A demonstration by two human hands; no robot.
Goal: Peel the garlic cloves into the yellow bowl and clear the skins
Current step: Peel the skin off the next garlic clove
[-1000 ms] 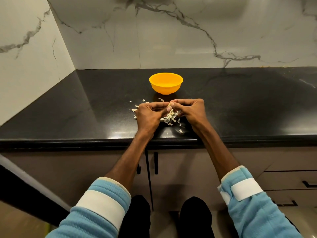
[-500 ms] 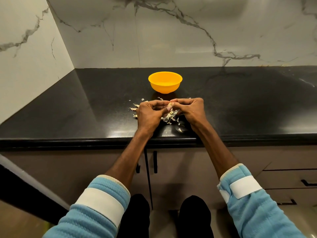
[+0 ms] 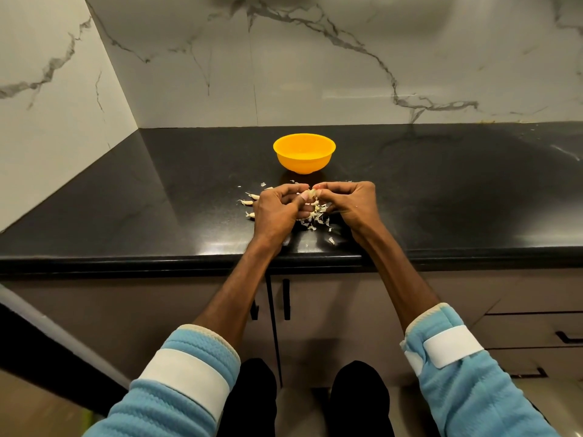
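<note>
A pale garlic clove (image 3: 312,193) is pinched between the fingertips of my left hand (image 3: 277,212) and my right hand (image 3: 353,205), just above the black counter. Both hands have curled fingers meeting at the clove. Under and between them lies a heap of papery garlic skins (image 3: 315,219). A few unpeeled cloves (image 3: 249,202) lie on the counter to the left of my left hand. The yellow bowl (image 3: 303,152) stands upright behind my hands; its contents are hard to make out.
The black countertop (image 3: 441,190) runs into a corner of white marble walls (image 3: 63,121) at the left. Its front edge (image 3: 157,263) lies just below my wrists. Cabinet doors with black handles (image 3: 286,299) are underneath.
My hands stay over the skin heap and keep working the clove; the fingertips have shifted slightly. The view has dipped a little.
</note>
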